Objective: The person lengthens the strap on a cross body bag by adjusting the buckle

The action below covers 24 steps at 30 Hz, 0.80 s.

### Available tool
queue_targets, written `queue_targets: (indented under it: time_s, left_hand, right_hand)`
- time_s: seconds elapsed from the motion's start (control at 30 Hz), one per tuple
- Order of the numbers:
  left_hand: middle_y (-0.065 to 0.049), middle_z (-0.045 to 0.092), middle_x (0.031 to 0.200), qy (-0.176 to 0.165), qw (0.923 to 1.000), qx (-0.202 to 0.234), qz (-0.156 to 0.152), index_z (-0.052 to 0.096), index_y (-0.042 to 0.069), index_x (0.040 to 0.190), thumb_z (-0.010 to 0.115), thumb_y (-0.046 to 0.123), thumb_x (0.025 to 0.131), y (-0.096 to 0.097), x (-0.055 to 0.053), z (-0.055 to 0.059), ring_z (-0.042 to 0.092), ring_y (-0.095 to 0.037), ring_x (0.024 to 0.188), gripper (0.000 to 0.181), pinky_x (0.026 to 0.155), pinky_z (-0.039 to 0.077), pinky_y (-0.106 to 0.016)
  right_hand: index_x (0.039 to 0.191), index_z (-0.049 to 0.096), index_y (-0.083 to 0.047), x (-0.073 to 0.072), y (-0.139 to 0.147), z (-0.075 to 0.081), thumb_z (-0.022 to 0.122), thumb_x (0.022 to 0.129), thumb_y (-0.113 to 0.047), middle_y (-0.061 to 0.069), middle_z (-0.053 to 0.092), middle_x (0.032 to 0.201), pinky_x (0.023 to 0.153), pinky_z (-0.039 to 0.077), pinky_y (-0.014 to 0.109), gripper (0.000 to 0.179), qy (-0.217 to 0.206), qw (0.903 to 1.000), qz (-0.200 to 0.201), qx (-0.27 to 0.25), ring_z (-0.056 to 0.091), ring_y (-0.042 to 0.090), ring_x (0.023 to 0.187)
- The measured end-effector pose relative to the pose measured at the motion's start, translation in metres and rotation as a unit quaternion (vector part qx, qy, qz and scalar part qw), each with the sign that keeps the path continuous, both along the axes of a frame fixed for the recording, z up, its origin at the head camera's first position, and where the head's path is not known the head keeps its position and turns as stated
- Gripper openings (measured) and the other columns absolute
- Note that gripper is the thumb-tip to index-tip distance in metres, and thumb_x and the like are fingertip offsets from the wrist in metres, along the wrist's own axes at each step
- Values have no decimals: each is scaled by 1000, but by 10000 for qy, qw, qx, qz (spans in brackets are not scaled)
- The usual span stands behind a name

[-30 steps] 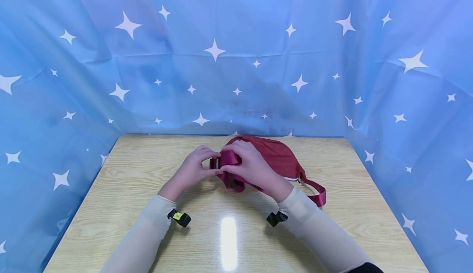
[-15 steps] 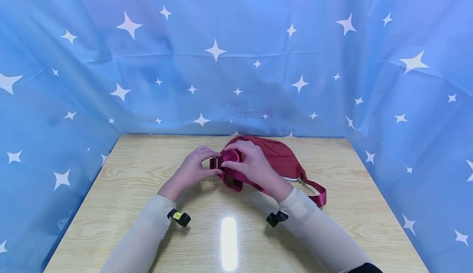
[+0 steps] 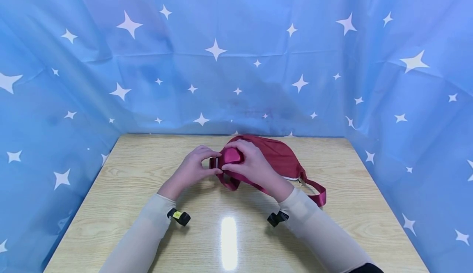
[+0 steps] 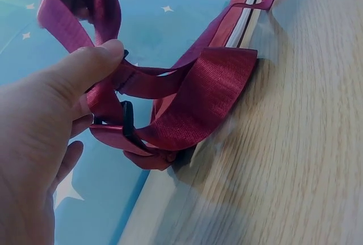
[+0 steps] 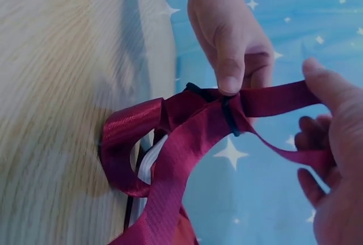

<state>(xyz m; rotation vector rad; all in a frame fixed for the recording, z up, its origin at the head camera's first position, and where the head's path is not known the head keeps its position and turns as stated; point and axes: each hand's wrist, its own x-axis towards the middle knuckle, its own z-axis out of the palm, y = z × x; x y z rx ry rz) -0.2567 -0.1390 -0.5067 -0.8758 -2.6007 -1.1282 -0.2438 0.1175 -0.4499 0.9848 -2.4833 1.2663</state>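
Observation:
A dark red waist bag (image 3: 278,156) with a pale zipper lies at the back of the table, partly behind the right hand. Its shiny webbing strap (image 4: 207,100) loops up off the table in front of it. My left hand (image 3: 192,168) pinches the strap between thumb and fingers, right at a black strap slider (image 5: 230,117). To its right, my right hand (image 3: 255,167) holds a raised loop of the same strap (image 5: 278,98), thumb on one side and fingers on the other. A second black buckle part (image 5: 197,91) shows beside the left thumb.
The wooden table (image 3: 148,232) carries a bright light reflection near its front. A blue curtain (image 3: 177,76) with white stars rises behind it and along both sides. One strap end loop (image 3: 319,197) lies to the bag's right. Small black cameras sit on both wrists.
My right hand has shifted slightly right, away from the left fingers, and the strap loop it holds has bulged and turned toward the head camera. The left hand and bag stay in place.

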Motion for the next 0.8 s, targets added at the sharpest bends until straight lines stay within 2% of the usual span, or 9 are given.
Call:
queue_targets:
  time_s: [0.1, 0.2, 0.4, 0.5, 0.63, 0.8]
  left_hand:
    - [3, 74, 119, 44, 10000, -20, -9, 80, 17, 133, 99, 30, 87, 0, 0, 1, 63, -18, 117, 52, 104, 56, -45]
    - [2, 74, 120, 55, 10000, -7, -26, 80, 16, 133, 99, 29, 86, 0, 0, 1, 63, -18, 117, 53, 105, 56, -45]
    - [0, 75, 120, 17, 10000, 39, -36, 80, 14, 133, 100, 27, 85, 0, -2, 1, 64, -19, 119, 53, 107, 55, -45]
    - [1, 75, 120, 3, 10000, 56, -15, 80, 15, 133, 100, 26, 86, -2, -3, -1, 64, -19, 119, 52, 107, 54, -45]
    - [2, 74, 120, -67, 10000, 42, 16, 80, 16, 132, 99, 26, 87, -3, -2, -2, 63, -18, 118, 50, 107, 55, -44]
    - [3, 73, 119, -95, 10000, -6, 19, 80, 18, 132, 99, 28, 87, -5, -1, -2, 63, -17, 117, 50, 106, 55, -44]
  right_hand:
    - [130, 77, -14, -1, 0, -1, 97, 89, -25, -1, 73, 124, 87, 61, 44, 47, 64, 9998, -44, 169, 63, 23, 116]
    - [127, 79, -14, -1, -1, 0, 97, 89, -24, -2, 74, 122, 86, 60, 43, 43, 169, 9998, 5, 66, 63, 23, 115]
    - [124, 80, -15, 1, -2, 2, 97, 89, -17, -2, 77, 118, 85, 62, 39, 39, 265, 9977, 159, -606, 66, 21, 111]
    - [124, 79, -13, 2, -3, 2, 95, 89, -10, 1, 77, 117, 89, 61, 38, 38, 247, 9939, 310, -1029, 69, 21, 108]
    - [126, 78, -11, 3, -2, 1, 93, 90, -5, 2, 77, 119, 96, 59, 39, 40, 109, 9903, 412, -1324, 70, 21, 110]
    - [132, 73, -12, 7, 1, -1, 93, 91, -8, 4, 73, 127, 98, 61, 43, 46, -272, 9927, 330, -1131, 68, 22, 116]
